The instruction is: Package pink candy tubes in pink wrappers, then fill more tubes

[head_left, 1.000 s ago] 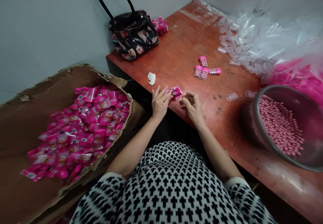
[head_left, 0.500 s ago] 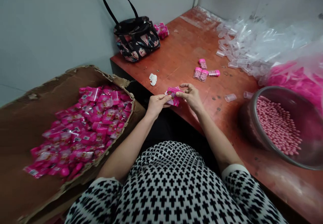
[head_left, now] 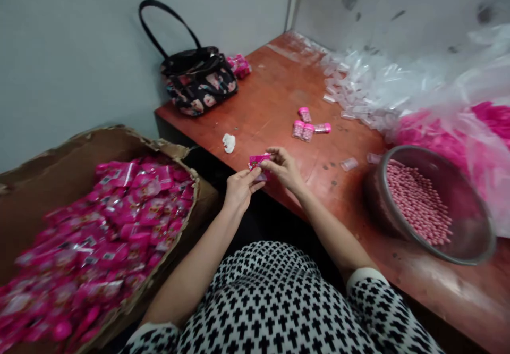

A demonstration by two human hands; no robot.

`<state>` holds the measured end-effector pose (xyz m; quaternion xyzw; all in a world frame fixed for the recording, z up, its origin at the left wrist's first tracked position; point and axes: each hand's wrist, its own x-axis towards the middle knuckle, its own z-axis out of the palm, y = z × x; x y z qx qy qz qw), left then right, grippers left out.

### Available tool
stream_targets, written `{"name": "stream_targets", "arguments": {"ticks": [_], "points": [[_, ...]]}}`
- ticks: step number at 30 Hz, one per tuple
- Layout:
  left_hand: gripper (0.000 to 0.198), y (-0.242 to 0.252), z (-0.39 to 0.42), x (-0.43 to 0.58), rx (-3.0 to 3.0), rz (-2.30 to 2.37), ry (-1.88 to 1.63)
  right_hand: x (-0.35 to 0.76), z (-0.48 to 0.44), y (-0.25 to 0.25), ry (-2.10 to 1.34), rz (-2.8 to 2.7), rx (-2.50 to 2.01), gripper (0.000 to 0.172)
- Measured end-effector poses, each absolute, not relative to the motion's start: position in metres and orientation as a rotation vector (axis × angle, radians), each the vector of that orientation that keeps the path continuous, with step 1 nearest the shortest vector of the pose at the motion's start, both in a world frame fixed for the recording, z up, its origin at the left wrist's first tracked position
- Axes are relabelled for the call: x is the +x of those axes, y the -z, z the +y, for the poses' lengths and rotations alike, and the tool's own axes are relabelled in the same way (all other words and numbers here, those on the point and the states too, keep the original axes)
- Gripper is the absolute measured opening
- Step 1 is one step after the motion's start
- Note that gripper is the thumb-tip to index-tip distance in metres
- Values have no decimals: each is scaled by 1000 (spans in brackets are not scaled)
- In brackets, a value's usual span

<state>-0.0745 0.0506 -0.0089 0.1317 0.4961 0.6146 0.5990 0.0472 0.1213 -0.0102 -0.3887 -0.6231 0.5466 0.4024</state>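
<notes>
My left hand (head_left: 240, 188) and my right hand (head_left: 283, 168) meet above the near edge of the red-brown table (head_left: 279, 88). Both pinch one small pink packet (head_left: 258, 160) between their fingertips. To my left a torn cardboard box (head_left: 79, 146) holds a heap of several like pink packets (head_left: 119, 221). Three filled pink-capped vials (head_left: 306, 125) lie on the table beyond my hands.
A metal bowl (head_left: 470, 247) of pink candy beads stands at the right. Behind it lie clear bags of empty vials (head_left: 370, 88) and pink caps (head_left: 438, 131). A floral handbag (head_left: 195, 83) sits at the table's far left corner, a crumpled white scrap (head_left: 228, 142) nearer.
My right hand came over to the packet that the left held, and both now grip it, lifted slightly off the table. The view has swung a little to the right.
</notes>
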Motion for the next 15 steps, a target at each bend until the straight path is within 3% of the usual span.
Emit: {"name": "stream_targets", "arguments": {"ticks": [6,9,12,15], "points": [[34,5,49,-73,566,1195,-1264,59,124,-2,-1608,-1662,-929,35],[31,8,51,-78,573,1249,-1236,70,148,-11,-1556,-1845,-968,27],[27,11,52,-80,470,1278,-1264,81,200,-20,-996,-1918,-1330,18],[24,12,52,-80,317,1251,-1302,88,260,-24,-345,-1900,-1746,26]]}}
